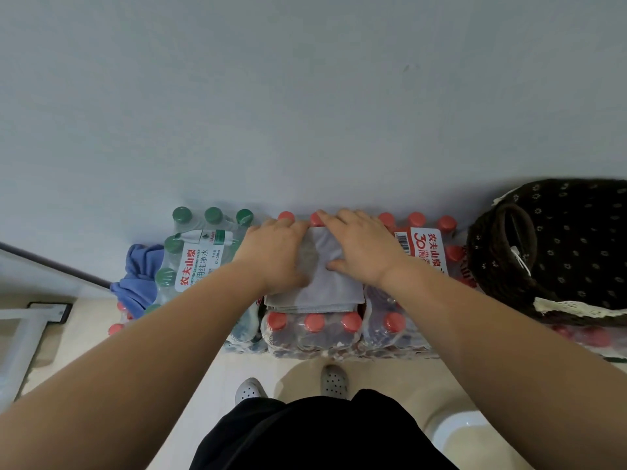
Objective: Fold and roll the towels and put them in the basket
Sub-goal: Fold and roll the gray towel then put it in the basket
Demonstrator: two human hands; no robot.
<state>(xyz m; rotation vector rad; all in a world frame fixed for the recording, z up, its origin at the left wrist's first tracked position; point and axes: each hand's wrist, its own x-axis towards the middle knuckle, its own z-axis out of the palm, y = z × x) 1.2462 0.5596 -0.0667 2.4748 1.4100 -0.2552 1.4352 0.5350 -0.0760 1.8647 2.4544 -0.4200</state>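
grey towel (pixel 325 283) folded, lying on red-capped bottle packs (pixel 315 330). right hand (pixel 363 245) flat on its far right part, fingers spread, pressing. left hand (pixel 274 256) on its left part, blurred; cannot tell if it grips. dark basket (pixel 559 245) off right, apart from towel.

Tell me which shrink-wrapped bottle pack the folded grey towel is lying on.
The middle red-capped pack carries the grey towel; the green-capped pack lies left, the red-labelled pack right.

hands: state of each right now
Left hand: fingers bent at the far edge of the grey towel, grip cannot be told.
Right hand: open, pressing flat on it.
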